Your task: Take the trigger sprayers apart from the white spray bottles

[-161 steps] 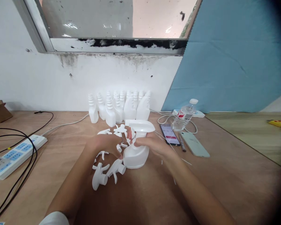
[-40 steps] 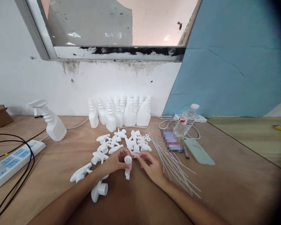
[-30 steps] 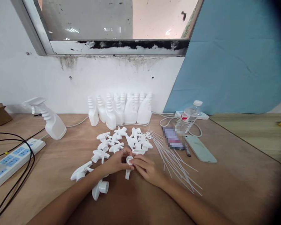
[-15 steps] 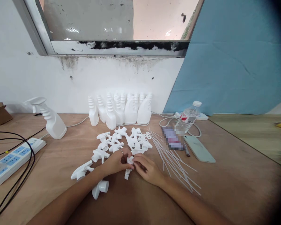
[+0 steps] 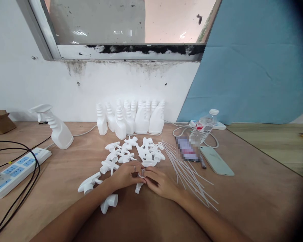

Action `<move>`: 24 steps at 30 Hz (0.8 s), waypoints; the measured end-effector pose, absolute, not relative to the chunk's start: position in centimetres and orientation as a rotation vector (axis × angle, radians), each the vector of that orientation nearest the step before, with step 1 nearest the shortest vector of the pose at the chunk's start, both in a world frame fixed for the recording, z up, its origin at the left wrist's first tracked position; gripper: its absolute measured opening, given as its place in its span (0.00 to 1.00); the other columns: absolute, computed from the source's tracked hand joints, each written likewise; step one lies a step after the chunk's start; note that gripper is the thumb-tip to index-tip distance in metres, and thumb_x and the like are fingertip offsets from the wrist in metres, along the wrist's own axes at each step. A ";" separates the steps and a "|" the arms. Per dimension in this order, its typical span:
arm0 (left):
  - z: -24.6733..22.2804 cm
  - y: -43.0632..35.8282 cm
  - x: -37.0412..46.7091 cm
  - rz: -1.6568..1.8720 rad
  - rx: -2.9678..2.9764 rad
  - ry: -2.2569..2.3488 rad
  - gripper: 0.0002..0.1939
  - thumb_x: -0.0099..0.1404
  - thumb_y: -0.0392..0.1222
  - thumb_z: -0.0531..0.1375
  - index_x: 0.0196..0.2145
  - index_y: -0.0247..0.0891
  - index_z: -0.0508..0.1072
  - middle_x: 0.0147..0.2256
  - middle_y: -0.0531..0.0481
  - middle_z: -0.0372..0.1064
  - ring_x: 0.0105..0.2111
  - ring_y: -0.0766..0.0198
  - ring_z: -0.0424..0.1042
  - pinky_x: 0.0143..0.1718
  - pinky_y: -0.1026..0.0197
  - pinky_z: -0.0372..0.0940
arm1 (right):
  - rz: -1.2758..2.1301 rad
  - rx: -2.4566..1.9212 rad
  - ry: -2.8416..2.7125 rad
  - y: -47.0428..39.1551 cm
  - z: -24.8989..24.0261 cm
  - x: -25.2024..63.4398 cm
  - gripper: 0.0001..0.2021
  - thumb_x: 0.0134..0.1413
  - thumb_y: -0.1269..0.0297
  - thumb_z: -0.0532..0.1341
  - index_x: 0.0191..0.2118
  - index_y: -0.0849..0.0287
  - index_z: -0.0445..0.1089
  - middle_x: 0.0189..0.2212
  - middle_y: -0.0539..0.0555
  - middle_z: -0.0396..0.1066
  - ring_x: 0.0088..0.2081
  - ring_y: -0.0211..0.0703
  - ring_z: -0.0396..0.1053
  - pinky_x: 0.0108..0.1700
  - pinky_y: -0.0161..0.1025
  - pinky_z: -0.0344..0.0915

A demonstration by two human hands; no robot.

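Observation:
My left hand [image 5: 126, 175] is closed around a white spray trigger head [image 5: 138, 189], whose lever end sticks out below the fingers. From the other side, the bent fingers of my right hand [image 5: 160, 183] pinch at the round collar of the same head. Whether a small part sits between those fingertips is hidden. Several loose spray trigger heads [image 5: 113, 154] lie beyond and left of my hands. Small white rings [image 5: 161, 145] are at the right of that group. Thin white dip tubes [image 5: 185, 171] fan out right of my right hand.
White bottles [image 5: 120, 124] stand in a cluster against the wall. One bottle with a trigger head fitted [image 5: 60, 132] stands at left, near a power strip [image 5: 22, 169] and black cables. At right are a water bottle [image 5: 202, 129], a phone [image 5: 187, 149], a pen [image 5: 202, 163] and a pale green phone [image 5: 217, 161].
My fingers have drawn closer together over the collar, covering more of it. The left fingers reach further across the top. The whole view has shifted slightly.

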State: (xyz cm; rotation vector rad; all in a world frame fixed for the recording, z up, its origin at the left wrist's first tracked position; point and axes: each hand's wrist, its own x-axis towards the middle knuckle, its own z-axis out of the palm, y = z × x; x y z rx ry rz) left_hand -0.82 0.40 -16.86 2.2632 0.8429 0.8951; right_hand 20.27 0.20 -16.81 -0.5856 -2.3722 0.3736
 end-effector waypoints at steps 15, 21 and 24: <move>-16.8 0.3 -0.8 0.912 2.303 0.885 0.13 0.60 0.50 0.63 0.28 0.37 0.69 0.40 0.47 0.72 0.41 0.63 0.70 0.44 0.62 0.64 | 0.343 -0.606 -2.463 0.2 -17.1 20.4 0.10 0.62 0.73 0.49 0.39 0.58 0.67 0.30 0.53 0.65 0.32 0.38 0.63 0.34 0.33 0.62; -16.7 -0.1 -0.8 0.746 2.295 1.076 0.16 0.60 0.53 0.61 0.38 0.39 0.67 0.37 0.49 0.70 0.37 0.62 0.69 0.42 0.60 0.64 | 0.215 -0.624 -2.507 0.2 -17.4 20.8 0.10 0.63 0.71 0.49 0.43 0.59 0.67 0.28 0.52 0.66 0.30 0.38 0.64 0.34 0.34 0.61; -16.5 -0.1 -0.8 0.705 2.341 1.081 0.17 0.60 0.54 0.61 0.39 0.39 0.67 0.36 0.49 0.69 0.36 0.62 0.69 0.41 0.60 0.63 | 0.148 -0.624 -2.518 0.2 -17.6 20.9 0.09 0.63 0.70 0.50 0.40 0.59 0.67 0.26 0.52 0.67 0.28 0.38 0.64 0.32 0.35 0.59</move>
